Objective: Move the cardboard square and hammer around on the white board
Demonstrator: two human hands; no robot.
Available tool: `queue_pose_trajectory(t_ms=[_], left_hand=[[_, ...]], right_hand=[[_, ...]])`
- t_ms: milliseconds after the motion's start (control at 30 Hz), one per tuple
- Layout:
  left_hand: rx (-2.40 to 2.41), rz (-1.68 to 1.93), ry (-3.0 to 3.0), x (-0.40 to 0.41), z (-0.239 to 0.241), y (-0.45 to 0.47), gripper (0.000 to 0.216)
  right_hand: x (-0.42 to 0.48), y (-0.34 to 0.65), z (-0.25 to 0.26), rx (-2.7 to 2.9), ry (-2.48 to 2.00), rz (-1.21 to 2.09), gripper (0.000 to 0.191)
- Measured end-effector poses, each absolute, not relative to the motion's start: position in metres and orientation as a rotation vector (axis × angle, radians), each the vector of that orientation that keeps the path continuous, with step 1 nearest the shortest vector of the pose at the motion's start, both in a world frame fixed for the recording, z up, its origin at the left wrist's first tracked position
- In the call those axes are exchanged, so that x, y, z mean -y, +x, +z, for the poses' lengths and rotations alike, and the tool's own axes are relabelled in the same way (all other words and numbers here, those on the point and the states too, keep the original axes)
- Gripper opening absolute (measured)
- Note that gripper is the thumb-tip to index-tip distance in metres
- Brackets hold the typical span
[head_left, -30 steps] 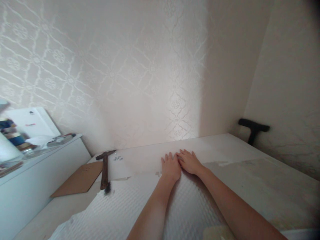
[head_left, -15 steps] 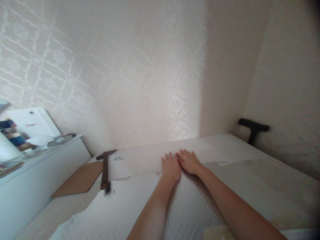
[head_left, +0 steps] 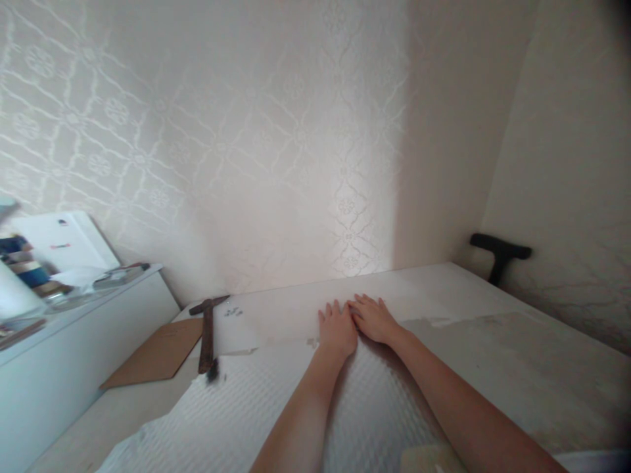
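Note:
My left hand [head_left: 338, 327] lies flat with its fingers spread on the white panel [head_left: 286, 322], near the top edge of a white quilted-looking sheet [head_left: 246, 401]. Right beside it rests my right hand [head_left: 373, 318], also flat and palm down, its fingertips touching or nearly touching the left hand. Neither hand grips anything. To the left is a hammer [head_left: 208, 335] with a worn wooden handle, its lower end by the sheet. Small grey metal bits [head_left: 233, 312] lie near the hammer's head.
A brown cardboard piece [head_left: 152, 355] lies left of the hammer. Farther left, a white cabinet [head_left: 98, 335] holds assorted items. A black T-shaped handle [head_left: 500, 253] stands behind the panel's right edge. Patterned wallpaper [head_left: 276, 144] covers the wall behind.

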State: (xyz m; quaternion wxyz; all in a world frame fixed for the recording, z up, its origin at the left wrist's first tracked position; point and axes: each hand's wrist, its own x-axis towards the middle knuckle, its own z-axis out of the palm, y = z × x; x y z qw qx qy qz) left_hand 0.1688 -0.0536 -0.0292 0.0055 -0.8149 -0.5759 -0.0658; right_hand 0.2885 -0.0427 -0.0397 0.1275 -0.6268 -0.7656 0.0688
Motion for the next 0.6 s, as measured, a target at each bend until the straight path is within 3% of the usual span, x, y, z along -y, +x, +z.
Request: queue_pose_trajectory(t_ms=[600], left_hand=[[1.797, -0.173, -2.542, 0.0535, -0.0292, 0.1693, 0.046]], right_hand=[[0.045, 0.2878, -0.0361, 2.231, -1.837, 0.216, 0.047]])
